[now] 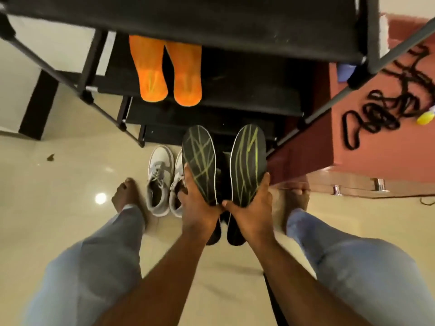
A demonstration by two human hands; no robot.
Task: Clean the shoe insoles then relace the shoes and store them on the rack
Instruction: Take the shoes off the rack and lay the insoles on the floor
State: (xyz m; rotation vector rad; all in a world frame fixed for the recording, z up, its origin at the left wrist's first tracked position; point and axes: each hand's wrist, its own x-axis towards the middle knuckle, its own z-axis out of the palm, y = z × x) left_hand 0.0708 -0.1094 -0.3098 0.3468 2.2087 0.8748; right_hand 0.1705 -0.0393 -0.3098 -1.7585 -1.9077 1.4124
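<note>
head view, looking straight down past both forearms. left hand [200,203] clamps the heel end of the left insole [199,161], fingers wrapped under, thumb on the rim. right hand [249,203] clamps the heel end of the right insole [247,161] the same way. both insoles dark with yellow-green lines, held side by side, not touching, long axes running away from the body, toes pointing toward the rack [164,15]. the two thumbs meet between the heels

beneath the hands a pair of black shoes [235,234] on the floor, mostly hidden. grey-white sneakers [162,180] just left of them, laces in. orange insoles [164,69] lie on a middle rack shelf, heels toward the person. black laces [381,109] in a loose heap on the red-brown counter [376,151] to the right, a yellow item [425,118] beside them

judgement: insoles sit directly above the black shoes, toes forward; each hand is nearest its own side. whether they go up to a shelf or down into the shoes cannot be told
</note>
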